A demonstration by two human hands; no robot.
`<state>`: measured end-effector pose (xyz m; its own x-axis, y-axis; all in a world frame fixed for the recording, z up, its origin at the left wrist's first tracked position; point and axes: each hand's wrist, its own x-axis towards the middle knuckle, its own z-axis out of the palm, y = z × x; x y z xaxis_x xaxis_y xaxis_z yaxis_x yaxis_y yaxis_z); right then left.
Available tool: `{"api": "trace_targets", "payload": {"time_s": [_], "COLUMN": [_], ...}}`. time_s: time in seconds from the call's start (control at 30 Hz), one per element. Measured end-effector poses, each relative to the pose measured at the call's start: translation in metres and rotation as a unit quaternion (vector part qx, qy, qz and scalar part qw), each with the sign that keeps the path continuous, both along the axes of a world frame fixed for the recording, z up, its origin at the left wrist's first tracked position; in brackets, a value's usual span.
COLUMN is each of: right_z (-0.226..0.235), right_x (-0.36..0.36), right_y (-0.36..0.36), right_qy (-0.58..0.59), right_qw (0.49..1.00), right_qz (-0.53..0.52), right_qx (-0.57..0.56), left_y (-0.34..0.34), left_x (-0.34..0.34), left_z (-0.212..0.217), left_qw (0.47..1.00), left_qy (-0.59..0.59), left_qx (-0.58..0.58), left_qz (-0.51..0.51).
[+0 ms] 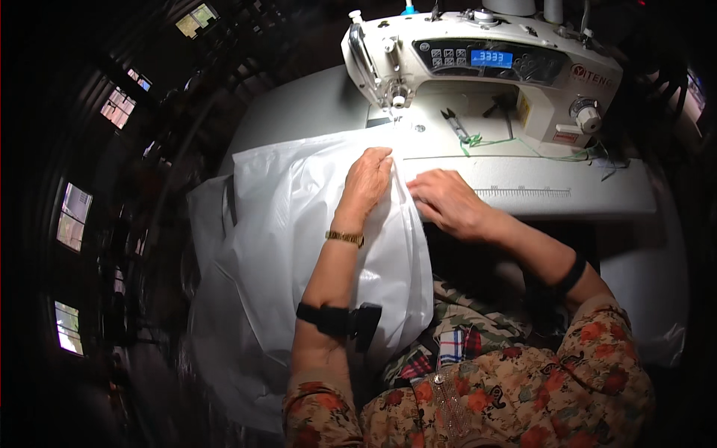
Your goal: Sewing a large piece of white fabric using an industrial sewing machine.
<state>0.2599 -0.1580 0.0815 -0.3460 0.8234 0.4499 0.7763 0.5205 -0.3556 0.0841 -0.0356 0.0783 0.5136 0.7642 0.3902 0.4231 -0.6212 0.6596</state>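
A large sheet of glossy white fabric [269, 216] drapes over the sewing machine's bed and hangs down on the left. Its right edge runs from near the needle area toward my lap. My left hand [366, 185] lies on the fabric just short of the machine head, fingers closed on it near that edge. Beside it, my right hand [451, 203] pinches the same edge from the right. The white sewing machine [485, 60] stands beyond both hands, and the fabric's far edge reaches its needle area. Exactly what lies under the presser foot is too small to tell.
Thread snips [455, 127] lie on the machine bed under the arm, with loose green thread [493, 142] trailing right. A ruler scale [523, 191] runs along the table's front part. The handwheel [587, 117] sits at the right. Dark surroundings with lit windows [75, 216] show left.
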Motion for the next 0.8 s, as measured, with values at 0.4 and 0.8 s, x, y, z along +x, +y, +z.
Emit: {"api": "trace_targets", "payload": {"time_s": [0.4, 0.8], "right_z": [-0.06, -0.076], "right_x": [-0.054, -0.019], "right_y": [-0.145, -0.16], "right_qy": [0.468, 0.329], "right_qw": [0.777, 0.86], "right_qz": [0.037, -0.054], "right_qx": [-0.419, -0.387], "left_y": [-0.218, -0.228], "left_x": [-0.072, -0.095], "left_z": [-0.003, -0.025], "left_qw": [0.993, 0.978], "left_qy": [0.089, 0.027], "left_qx": [-0.05, -0.203], "left_qz": [0.055, 0.043]}}
